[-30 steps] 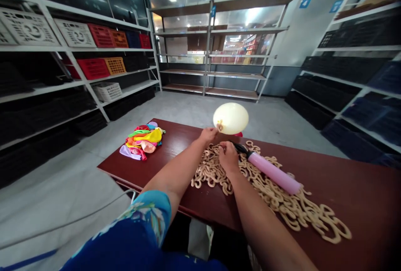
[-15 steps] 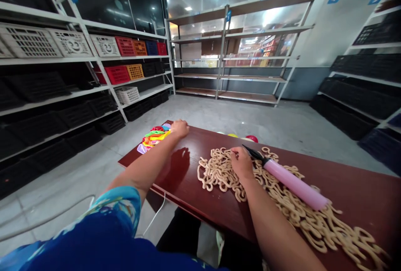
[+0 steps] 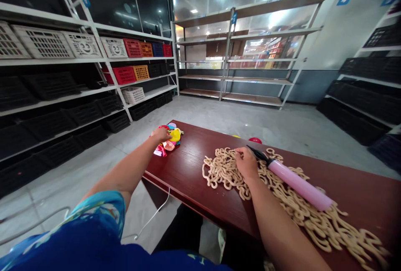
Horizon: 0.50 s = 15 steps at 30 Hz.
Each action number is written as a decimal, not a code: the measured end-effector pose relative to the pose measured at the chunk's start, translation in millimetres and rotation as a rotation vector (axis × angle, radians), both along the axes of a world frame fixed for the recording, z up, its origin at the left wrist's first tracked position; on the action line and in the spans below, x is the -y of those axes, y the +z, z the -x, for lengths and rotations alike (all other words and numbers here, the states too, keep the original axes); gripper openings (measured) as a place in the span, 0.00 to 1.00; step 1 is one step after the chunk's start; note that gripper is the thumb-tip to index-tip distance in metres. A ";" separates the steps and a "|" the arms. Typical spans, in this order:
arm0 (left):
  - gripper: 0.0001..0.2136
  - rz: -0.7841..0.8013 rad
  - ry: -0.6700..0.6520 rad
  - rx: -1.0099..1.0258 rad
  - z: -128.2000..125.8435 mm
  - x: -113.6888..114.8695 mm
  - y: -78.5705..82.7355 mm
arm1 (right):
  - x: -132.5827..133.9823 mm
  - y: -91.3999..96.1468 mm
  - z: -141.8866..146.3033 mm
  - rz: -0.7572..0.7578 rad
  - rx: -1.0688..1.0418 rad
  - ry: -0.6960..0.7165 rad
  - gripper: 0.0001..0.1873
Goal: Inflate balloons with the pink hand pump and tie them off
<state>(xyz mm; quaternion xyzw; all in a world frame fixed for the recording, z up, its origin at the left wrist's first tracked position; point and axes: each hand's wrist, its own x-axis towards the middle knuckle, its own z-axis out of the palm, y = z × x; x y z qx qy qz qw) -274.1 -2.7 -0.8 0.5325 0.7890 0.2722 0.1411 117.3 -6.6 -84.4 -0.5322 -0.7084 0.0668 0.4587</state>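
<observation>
At the table's far left corner, my left hand point(image 3: 161, 134) reaches onto a pile of limp, uninflated balloons point(image 3: 169, 145) in yellow, red, pink and other colours. Its fingers stretch down against the balloons, and the fingertips are partly hidden. My right hand point(image 3: 247, 163) rests over a spread of tan, curly, rope-like pieces point(image 3: 221, 166). The fingers of that hand are curled together, and whatever they hold is too small or hidden to make out. Just right of it, a pink hand pump point(image 3: 300, 184) with a black end lies across the curly pieces.
The dark red wooden table point(image 3: 191, 158) carries everything. Beyond its far edge a red balloon point(image 3: 255, 140) and a bit of yellow show. A white cable point(image 3: 153, 216) hangs at the near side. Shelves with crates point(image 3: 133, 47) stand left, more racks point(image 3: 232, 81) behind.
My left hand has moved from the right side of the balloon pile to its left side, and the balloons are rearranged. My right hand stays about where it was.
</observation>
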 end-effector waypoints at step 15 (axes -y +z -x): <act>0.07 0.041 0.099 1.357 -102.2 -28.9 15.8 | 3.6 7.2 2.3 0.013 -0.116 0.060 0.09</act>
